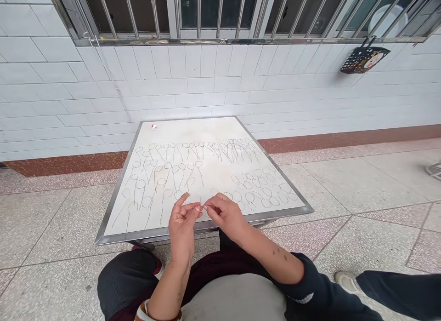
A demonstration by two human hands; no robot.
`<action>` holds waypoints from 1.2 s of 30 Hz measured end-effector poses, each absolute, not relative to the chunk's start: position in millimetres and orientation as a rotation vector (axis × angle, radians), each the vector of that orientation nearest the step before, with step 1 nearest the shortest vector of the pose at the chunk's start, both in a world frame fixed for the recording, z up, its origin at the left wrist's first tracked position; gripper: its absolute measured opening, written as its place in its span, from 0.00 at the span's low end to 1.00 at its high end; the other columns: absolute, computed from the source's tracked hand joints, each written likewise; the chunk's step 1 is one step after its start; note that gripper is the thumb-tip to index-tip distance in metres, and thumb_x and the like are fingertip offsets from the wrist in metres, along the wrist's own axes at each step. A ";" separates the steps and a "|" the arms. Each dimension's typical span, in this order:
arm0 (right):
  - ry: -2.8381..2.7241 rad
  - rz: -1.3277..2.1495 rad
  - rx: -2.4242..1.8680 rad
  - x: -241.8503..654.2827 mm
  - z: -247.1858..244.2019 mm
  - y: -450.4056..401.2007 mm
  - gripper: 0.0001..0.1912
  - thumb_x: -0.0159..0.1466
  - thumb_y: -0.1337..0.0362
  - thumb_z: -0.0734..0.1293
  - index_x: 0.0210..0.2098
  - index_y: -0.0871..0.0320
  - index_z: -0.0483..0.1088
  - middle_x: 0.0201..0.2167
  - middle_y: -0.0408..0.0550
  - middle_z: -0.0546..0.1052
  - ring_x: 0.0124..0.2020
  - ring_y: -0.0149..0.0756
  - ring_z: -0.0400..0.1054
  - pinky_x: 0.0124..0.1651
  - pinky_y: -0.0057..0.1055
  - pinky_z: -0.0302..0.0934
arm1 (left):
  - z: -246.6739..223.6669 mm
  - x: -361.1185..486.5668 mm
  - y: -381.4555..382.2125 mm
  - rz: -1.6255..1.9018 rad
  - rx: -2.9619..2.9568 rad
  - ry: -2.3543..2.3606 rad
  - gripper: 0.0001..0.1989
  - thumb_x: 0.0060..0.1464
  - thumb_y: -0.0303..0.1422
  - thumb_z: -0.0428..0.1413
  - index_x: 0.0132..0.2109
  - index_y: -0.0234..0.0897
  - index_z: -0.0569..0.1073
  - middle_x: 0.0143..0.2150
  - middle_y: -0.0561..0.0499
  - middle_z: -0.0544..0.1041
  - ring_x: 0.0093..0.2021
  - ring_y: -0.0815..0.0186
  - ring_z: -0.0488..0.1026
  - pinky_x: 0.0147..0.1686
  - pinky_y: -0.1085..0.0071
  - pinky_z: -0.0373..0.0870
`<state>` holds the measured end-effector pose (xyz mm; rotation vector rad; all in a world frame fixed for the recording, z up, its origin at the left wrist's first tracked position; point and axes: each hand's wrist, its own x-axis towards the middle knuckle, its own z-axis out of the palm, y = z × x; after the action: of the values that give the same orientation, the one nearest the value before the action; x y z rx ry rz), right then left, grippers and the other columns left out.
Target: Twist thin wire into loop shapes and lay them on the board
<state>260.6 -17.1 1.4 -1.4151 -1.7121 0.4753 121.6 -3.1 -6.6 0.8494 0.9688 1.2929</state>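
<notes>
My left hand (183, 226) and my right hand (228, 217) meet above the near edge of the table. Thumb and forefinger of each are pinched on a thin cord or wire (190, 205), whose exact material I cannot make out. A tiny reddish spot shows between the fingertips, too small to name. Thin dark loops with long loose tails (167, 192) lie in rows across the left and back of the white tabletop (213, 128). To the right, several closed loops without long tails (266, 192) lie grouped together.
The table has a grey metal rim (117, 194). A small red-and-white object (154, 127) lies at its far left corner. A white tiled wall (200, 88) with a barred window stands behind. A patterned bag (364, 60) hangs at right. Another person's leg and shoe (347, 282) show at lower right.
</notes>
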 end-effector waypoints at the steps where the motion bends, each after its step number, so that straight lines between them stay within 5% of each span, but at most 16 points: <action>1: -1.703 0.477 -1.415 259.1 1.2 -17.7 0.07 0.64 0.65 0.62 0.33 0.55 0.71 0.26 0.43 0.66 0.27 0.30 0.63 0.29 0.25 0.58 | -8.4 122.1 -2.8 1.286 0.826 0.961 0.28 0.48 0.33 0.63 0.56 0.38 0.66 0.36 0.50 0.77 0.41 0.66 0.73 0.44 0.66 0.69; 28: -1.740 0.499 -1.404 258.0 -8.5 -18.3 0.09 0.63 0.69 0.59 0.42 0.56 0.67 0.32 0.45 0.66 0.31 0.32 0.63 0.33 0.29 0.60 | -8.9 126.4 -4.4 1.330 0.782 0.950 0.26 0.48 0.29 0.62 0.55 0.39 0.67 0.33 0.54 0.73 0.33 0.71 0.69 0.38 0.71 0.67; 36: -1.030 1.285 -1.159 249.5 -9.0 -24.9 0.06 0.61 0.62 0.62 0.34 0.54 0.58 0.25 0.38 0.65 0.25 0.28 0.62 0.30 0.27 0.60 | -3.7 115.3 6.0 1.518 0.735 0.936 0.23 0.47 0.29 0.63 0.52 0.38 0.70 0.31 0.53 0.71 0.37 0.68 0.70 0.36 0.70 0.71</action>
<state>249.5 -24.9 -9.0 -1.1587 -1.0298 1.2851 115.3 6.0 -3.7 0.7348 0.9355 1.5177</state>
